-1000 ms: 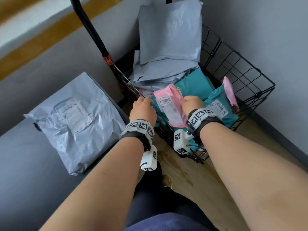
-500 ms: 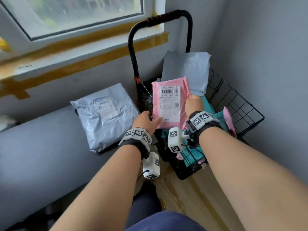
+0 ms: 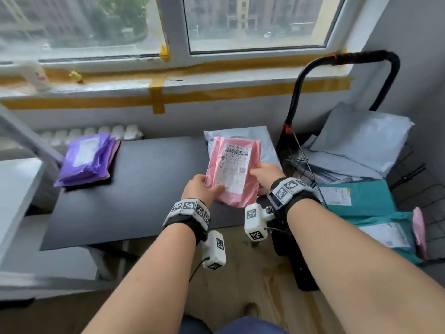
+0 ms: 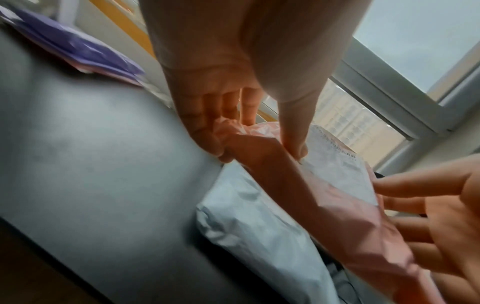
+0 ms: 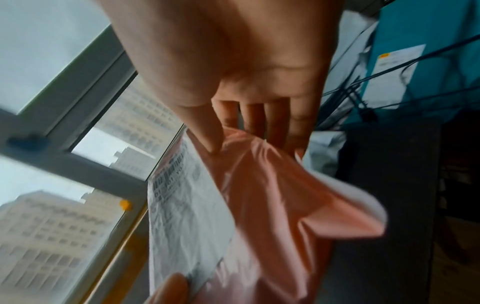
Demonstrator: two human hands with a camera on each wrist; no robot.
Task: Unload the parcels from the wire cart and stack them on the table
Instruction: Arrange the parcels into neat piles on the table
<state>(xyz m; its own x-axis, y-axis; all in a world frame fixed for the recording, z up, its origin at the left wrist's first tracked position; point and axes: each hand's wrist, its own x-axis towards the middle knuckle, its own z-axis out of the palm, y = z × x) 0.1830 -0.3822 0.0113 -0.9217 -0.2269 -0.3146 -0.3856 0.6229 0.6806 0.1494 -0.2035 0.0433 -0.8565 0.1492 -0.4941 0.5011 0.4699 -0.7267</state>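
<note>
Purple parcels (image 3: pixel 88 160) lie well left of the grey parcel (image 3: pixel 269 150) beneath the pink parcel (image 3: pixel 234 169).

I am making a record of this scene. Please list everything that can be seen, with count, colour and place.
pink parcel: one, pink with white label, held above the table's right end
grey parcel: one, grey, on the table under the pink parcel
purple stack: several thin parcels, purple on top, pink edges below, table's far left
table: one, dark, below the window
wire cart: one, black, right of the table
grey parcels: several, grey, at the cart's back
teal parcels: at least two, teal, at the cart's front
hands: left hand and right hand, each gripping one side of the pink parcel
</note>
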